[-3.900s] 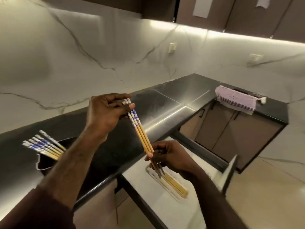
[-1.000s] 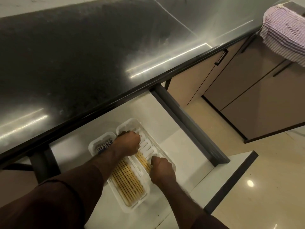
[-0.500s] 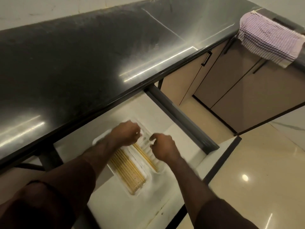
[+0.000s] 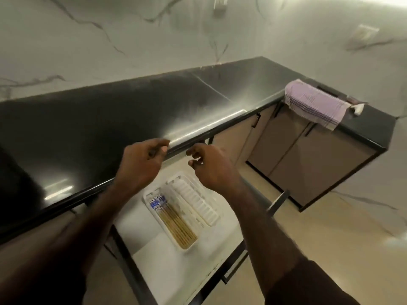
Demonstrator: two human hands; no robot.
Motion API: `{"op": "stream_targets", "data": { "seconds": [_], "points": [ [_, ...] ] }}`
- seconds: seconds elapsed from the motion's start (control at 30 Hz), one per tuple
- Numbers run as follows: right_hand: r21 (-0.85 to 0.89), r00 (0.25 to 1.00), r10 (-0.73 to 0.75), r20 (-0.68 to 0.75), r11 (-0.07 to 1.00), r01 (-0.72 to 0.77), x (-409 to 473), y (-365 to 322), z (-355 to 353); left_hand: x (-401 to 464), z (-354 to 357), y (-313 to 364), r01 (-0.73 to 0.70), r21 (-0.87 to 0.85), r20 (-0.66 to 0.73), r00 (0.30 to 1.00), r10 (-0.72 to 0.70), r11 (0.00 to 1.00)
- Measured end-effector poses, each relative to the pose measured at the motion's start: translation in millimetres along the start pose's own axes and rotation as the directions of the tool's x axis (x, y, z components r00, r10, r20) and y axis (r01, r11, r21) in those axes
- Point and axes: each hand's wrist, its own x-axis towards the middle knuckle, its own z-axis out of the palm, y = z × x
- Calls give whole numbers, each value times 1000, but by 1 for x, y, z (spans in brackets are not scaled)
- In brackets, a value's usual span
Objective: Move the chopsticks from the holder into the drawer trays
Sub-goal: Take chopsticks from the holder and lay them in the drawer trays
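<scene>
Dark counter ran above an open drawer. Within the drawer, chopsticks lay in one tray; a second tray beside it looked empty. Left hand and right hand hovered above the drawer, fingers loosely curled, holding nothing. No holder showed, so the remainder was unclear.

Two empty hands, left hand and right hand, above chopsticks in white drawer trays
</scene>
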Motion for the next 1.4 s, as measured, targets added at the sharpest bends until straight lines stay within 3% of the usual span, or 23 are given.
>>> {"op": "stream_targets", "data": {
  "seconds": [0.1,0.23,0.57,0.73,0.93,1.2,1.4],
  "points": [
    [57,993,-108,-44,992,110,-19,-49,-11,-32,-52,15,7,18,-210,978,-3,1000],
    [71,978,-204,-39,976,207,-37,-109,-7,-62,-112,29,9,47,-381,925,9,999],
    [46,910,-412,42,911,410,-21,-254,58,-100,-261,-21,117,42,-548,833,-75,992],
    [94,891,-446,78,894,439,11,-326,116,-93,-328,-83,129,77,-549,833,-66,989],
    [150,911,-393,123,915,374,61,-398,186,-57,-393,-159,163,106,-503,860,-89,981],
    [105,937,-266,228,963,248,106,-401,249,-26,-400,-242,282,117,-440,874,-205,952],
    [89,909,-252,331,968,236,124,-391,283,-30,-381,-274,321,-38,-472,829,-300,946]
  ]
}}
